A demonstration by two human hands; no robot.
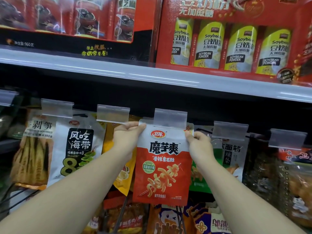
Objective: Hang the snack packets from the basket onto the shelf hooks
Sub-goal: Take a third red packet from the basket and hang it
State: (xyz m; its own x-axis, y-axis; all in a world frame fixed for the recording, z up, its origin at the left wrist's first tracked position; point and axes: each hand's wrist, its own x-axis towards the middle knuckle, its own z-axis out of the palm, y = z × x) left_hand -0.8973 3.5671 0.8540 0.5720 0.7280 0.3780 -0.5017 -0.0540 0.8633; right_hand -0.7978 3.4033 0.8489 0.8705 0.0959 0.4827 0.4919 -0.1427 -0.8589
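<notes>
Snack packet (pixel 163 159), both hands' grips pinching top corners

Two hands are showing, the left hand (pixel 125 137) and the right hand (pixel 197 141), and between them one red-and-white packet (pixel 163 168) is hanging. Six clear tag holders are lining the rail: one (pixel 170 118) just above the hands, three to the left hand's side (pixel 113 114) (pixel 57 108) (pixel 6 97) and two to the right hand's side (pixel 230 130) (pixel 287 138). Well above the hands, four yellow soybean cans (pixel 210 44) (pixel 182 41) (pixel 240 48) (pixel 272 51) are sitting in one red box (pixel 236 12).
</notes>
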